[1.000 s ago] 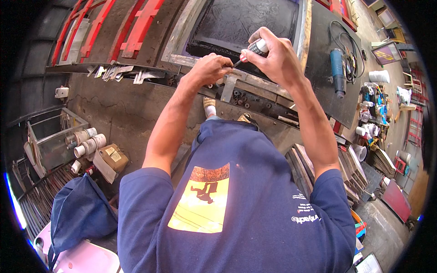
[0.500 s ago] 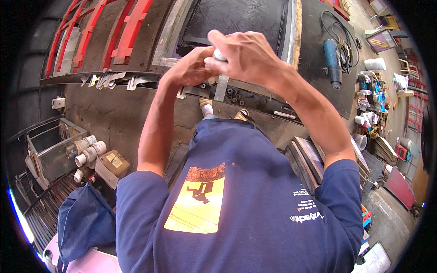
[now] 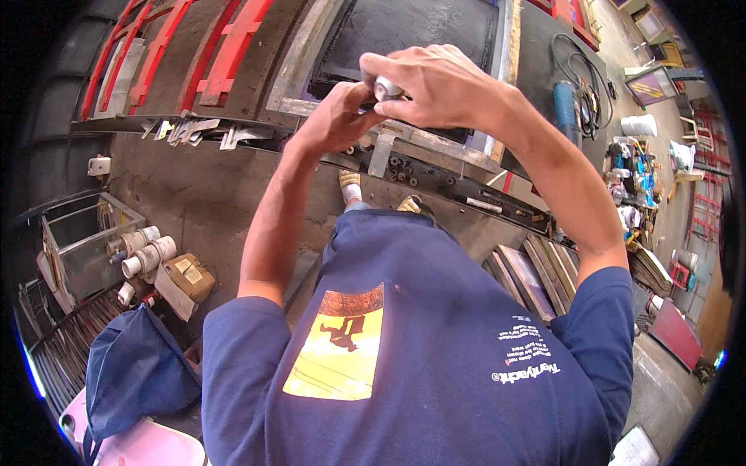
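Both my hands are raised close together above the near edge of a large framed screen (image 3: pixel 291 74) with a dark, glossy surface (image 3: pixel 412 27). My right hand (image 3: pixel 451 85) is closed around a small whitish-grey cylindrical object (image 3: pixel 386 88), whose rounded end faces me. Its kind is not clear. My left hand (image 3: pixel 336 116) has its fingers curled in just beside that end. What the left fingers grip is hidden between the two hands.
Right of the screen, a blue power tool (image 3: pixel 566 109) with a coiled black cord lies on a dark table. Red slatted frames (image 3: pixel 229 58) stand at left. Metal strips (image 3: pixel 190 130) lie along the bench edge. Stacked frames (image 3: pixel 528 279) lean at lower right; white buckets (image 3: pixel 151 256) are at left.
My right hand and forearm have shifted a little to the right, covering the blue tool's lower end. More of the cylinder's end and of the screen frame's near edge shows now.
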The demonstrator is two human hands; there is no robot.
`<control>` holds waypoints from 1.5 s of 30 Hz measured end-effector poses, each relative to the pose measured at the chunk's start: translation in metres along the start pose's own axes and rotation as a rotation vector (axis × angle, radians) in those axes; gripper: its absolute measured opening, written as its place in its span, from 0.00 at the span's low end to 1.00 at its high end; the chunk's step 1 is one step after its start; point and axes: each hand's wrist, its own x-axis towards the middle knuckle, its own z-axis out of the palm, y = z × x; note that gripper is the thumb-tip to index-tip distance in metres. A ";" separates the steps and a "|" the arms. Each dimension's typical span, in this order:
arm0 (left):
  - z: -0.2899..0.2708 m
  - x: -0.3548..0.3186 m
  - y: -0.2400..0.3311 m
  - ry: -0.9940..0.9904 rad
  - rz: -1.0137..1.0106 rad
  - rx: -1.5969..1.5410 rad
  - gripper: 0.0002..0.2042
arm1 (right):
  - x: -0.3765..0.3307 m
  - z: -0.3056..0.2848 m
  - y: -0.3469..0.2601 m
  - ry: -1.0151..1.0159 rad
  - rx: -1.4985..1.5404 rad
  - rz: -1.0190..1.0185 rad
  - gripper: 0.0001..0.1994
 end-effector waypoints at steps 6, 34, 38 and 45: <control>0.014 -0.006 -0.003 0.194 -0.074 -0.217 0.12 | 0.021 0.023 -0.015 0.449 0.317 0.088 0.22; 0.014 -0.011 0.009 0.283 -0.129 -0.256 0.11 | 0.043 0.061 -0.047 0.946 0.745 0.291 0.20; 0.043 -0.038 -0.024 0.316 -0.027 -0.232 0.18 | 0.041 0.053 -0.005 0.207 1.042 -0.028 0.20; 0.029 -0.029 -0.017 0.274 -0.155 -0.315 0.24 | 0.049 0.043 -0.042 0.668 0.762 0.103 0.22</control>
